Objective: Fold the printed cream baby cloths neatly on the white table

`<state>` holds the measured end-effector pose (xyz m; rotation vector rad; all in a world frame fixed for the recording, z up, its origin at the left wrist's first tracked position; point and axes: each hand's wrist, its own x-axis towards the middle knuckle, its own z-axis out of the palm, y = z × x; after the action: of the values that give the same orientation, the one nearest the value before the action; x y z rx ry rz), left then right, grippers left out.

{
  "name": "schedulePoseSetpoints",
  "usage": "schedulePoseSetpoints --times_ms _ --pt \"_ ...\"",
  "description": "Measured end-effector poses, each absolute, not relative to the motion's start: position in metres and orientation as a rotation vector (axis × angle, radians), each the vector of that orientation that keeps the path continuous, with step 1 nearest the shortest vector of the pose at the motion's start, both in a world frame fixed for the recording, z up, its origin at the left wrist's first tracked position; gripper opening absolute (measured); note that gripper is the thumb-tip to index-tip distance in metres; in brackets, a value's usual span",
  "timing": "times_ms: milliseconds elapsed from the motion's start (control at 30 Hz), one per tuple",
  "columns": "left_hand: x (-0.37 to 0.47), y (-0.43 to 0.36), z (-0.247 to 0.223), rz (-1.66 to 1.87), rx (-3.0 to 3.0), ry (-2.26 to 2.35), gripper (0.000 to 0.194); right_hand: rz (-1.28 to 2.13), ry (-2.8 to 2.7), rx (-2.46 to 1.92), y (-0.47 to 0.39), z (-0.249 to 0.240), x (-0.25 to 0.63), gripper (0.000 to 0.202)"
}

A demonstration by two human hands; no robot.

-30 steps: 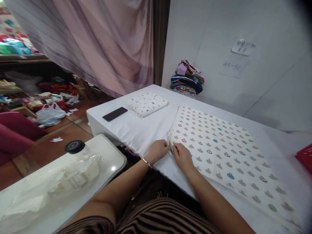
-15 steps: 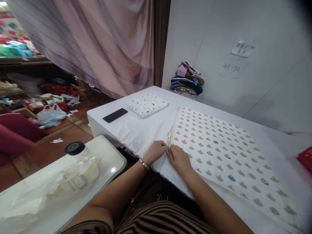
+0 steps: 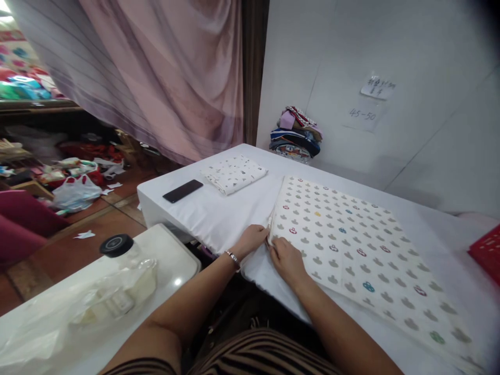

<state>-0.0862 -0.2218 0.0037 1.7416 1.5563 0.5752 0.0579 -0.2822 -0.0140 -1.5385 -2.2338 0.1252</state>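
Observation:
A white cloth (image 3: 344, 245) printed with grey shapes and a few coloured ones lies flat on the white-covered table (image 3: 230, 219). At its near left corner both hands are close together. My left hand (image 3: 252, 239), with a bracelet on the wrist, pinches the layered left edge of the cloth. Just right of it, my right hand (image 3: 287, 256) has its fingers curled on the same corner, gripping the edge. Farther back on the table sits a folded white cloth (image 3: 236, 174) with small dark prints.
A black phone (image 3: 183, 191) lies left of the folded cloth. On a lower white surface (image 3: 164, 245) are a black round lid (image 3: 116, 245) and a plastic bag (image 3: 113, 302). Folded clothes (image 3: 296, 135) stand by the wall; a red basket (image 3: 486, 255) is at right.
The view has shifted slightly. My right hand has moved down a little along the cloth's corner, slightly away from my left hand. The cloth lies about as before.

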Motion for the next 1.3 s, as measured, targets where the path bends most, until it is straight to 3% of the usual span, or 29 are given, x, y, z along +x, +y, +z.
schedulePoseSetpoints --times_ms 500,900,1100,1300 --pt "-0.071 -0.177 0.007 0.406 1.893 1.684 0.020 0.209 -2.167 -1.538 -0.281 -0.019 0.059 0.021" --pt "-0.071 -0.177 0.001 0.404 1.904 1.784 0.024 0.237 -2.272 -1.562 -0.284 -0.009 0.055 0.029" --pt "-0.067 -0.165 0.001 0.399 1.919 1.764 0.039 0.218 -2.297 -1.544 -0.284 -0.013 0.055 0.031" --pt "-0.062 -0.159 0.005 0.370 1.933 1.788 0.026 0.185 -2.289 -1.518 -0.285 -0.014 0.055 0.031"
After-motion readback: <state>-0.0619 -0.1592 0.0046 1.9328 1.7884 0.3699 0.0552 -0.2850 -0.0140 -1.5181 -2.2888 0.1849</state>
